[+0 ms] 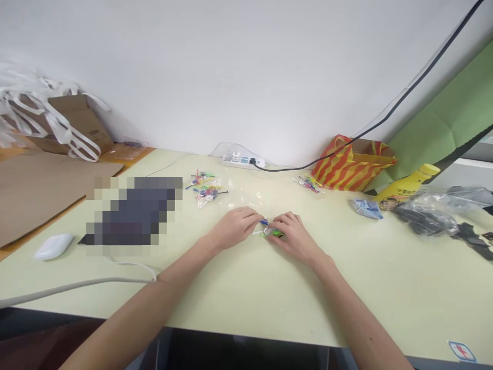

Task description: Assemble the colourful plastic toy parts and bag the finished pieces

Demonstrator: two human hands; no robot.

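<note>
Near the middle of the pale desk point(239, 288), my two hands work close together over small coloured plastic pieces. My left hand point(238, 227) is closed in a pinch, its fingertips at a small blue plastic piece point(264, 222). Curled over a bright green plastic piece point(276, 233) is my right hand point(291, 236), its fingers bent and partly hiding that piece. A thin white part shows between the hands, low on the desk. The pieces are too small and covered to tell their exact kind.
Beyond my hands lie bundles of coloured plastic pieces point(208, 192) and another bundle point(308, 183). A power strip point(242, 163) sits by the wall. Right: striped bag point(350, 167), yellow bottle point(406, 187), blue packet point(366, 208). Left: white case point(54, 246), cable point(77, 285), cardboard box point(82, 123).
</note>
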